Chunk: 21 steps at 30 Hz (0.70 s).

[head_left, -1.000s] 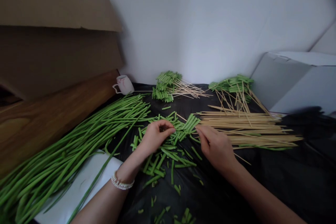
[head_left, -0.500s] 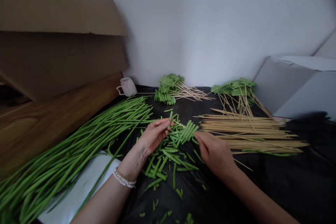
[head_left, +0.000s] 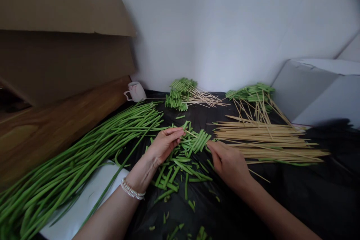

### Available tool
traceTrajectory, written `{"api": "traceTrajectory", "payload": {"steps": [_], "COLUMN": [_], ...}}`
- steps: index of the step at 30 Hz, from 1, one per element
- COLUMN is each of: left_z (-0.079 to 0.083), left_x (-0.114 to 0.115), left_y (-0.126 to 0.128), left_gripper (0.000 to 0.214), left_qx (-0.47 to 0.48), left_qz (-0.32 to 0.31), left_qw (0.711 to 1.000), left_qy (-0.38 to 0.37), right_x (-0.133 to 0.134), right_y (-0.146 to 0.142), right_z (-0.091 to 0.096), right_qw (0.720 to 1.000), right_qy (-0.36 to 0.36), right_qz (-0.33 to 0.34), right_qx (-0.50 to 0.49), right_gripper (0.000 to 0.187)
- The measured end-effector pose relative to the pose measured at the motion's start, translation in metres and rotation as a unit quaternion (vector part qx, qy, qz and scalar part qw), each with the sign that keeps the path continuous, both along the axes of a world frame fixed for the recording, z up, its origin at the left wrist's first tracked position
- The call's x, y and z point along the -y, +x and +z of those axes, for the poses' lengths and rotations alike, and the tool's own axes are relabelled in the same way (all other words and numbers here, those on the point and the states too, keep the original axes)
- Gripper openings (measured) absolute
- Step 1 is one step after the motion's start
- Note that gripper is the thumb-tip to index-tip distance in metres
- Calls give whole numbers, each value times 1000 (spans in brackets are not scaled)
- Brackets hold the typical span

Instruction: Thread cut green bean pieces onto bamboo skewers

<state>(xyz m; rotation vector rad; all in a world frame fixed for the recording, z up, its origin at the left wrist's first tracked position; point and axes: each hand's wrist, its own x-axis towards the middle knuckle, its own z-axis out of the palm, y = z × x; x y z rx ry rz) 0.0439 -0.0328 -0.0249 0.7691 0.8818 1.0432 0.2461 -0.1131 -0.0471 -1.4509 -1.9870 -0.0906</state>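
Observation:
My left hand (head_left: 163, 143) pinches a short green stem piece at the pointed end of a thin bamboo skewer. My right hand (head_left: 227, 160) grips that skewer, which carries a row of green stem pieces (head_left: 200, 140) threaded side by side. Both hands hover over a loose heap of cut green stem pieces (head_left: 180, 170) on the black plastic sheet (head_left: 309, 198). A flat pile of bare bamboo skewers (head_left: 267, 142) lies just right of my right hand.
Long uncut green stems (head_left: 84, 157) stretch across the left. Two heaps of finished skewers (head_left: 182, 93) (head_left: 251, 93) lie at the back by the wall. A white cup (head_left: 135, 91), a cardboard box (head_left: 62, 30) and a white box (head_left: 323, 86) border the sheet.
My left hand rose from the heap with a stem piece and brought it to the skewer tip. My right hand shifted slightly left, keeping hold of the skewer.

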Motion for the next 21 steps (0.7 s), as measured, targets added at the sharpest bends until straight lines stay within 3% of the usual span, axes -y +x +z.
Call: {"api": "traceTrajectory", "payload": {"steps": [8,13,17,21], "left_z": [2,2,-2,-7], "left_x": [2,6,15,19], "left_y": [1,4,13,20], "left_gripper": [23,20,20,25], "left_qx": [20,-16,-74,-121], "left_qz": [-46,-58,-90,-49], "left_qw": [998,998,993,989], "left_qy": [-35,-32,-4,73], "right_x": [0,2,3,0], "right_y": [0,-2,-6,-1], "right_z": [-2,-2,0,4], "right_qw": [1000,1000,999,1000], "right_qy": [1,-9,-21,-3], "right_qz": [12,16,24,5], "right_qx": [-19,-15,-8,-13], "right_gripper": [24,24,25,27]}}
